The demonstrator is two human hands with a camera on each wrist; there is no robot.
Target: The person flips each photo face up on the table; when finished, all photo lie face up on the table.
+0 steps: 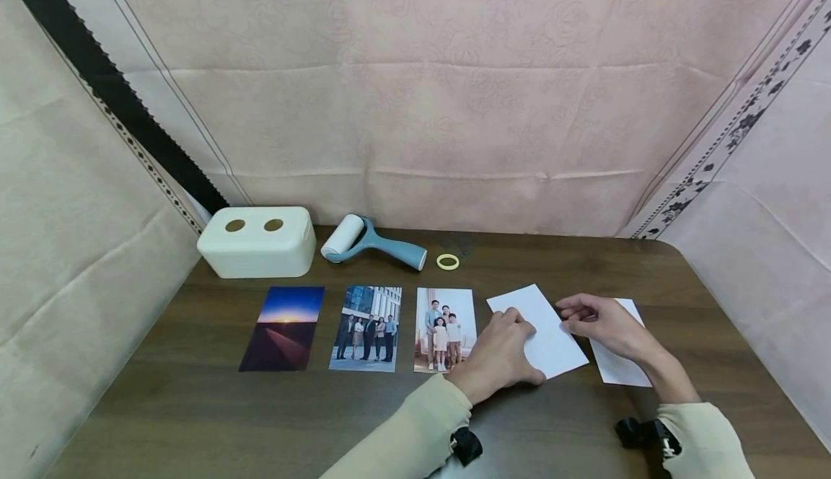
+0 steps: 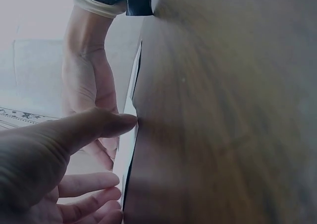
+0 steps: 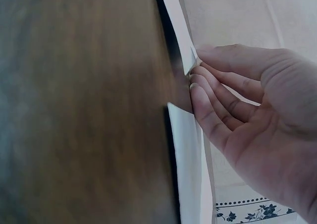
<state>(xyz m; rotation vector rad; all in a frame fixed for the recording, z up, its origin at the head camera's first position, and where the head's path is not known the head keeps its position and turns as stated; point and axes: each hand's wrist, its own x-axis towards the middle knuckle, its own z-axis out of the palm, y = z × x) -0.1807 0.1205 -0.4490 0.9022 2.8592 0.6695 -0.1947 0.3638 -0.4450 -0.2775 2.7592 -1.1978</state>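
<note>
A white rectangular sheet (image 1: pixel 550 338) lies turned at an angle on the table. My left hand (image 1: pixel 496 355) rests over its left side, thumb at the near edge and fingers farther back. The left wrist view shows this thumb (image 2: pixel 121 125) touching the sheet, with the fingers extended beside it. At the sheet's right side, my right hand (image 1: pixel 605 326) pinches the edge between thumb and fingertips; the right wrist view shows the grip at the sheet's corner (image 3: pixel 189 63). Under the right hand and wrist lies a second white sheet (image 1: pixel 620 365), partly hidden.
Left of the hands lie a family photo (image 1: pixel 445 327), a group photo (image 1: pixel 366 329) and a sunset photo (image 1: pixel 282 329). Behind them stand a white box with two holes (image 1: pixel 256 248), a blue-handled roller (image 1: pixel 383 244) and a small yellow ring (image 1: pixel 448 267). Cloth hangs around the table.
</note>
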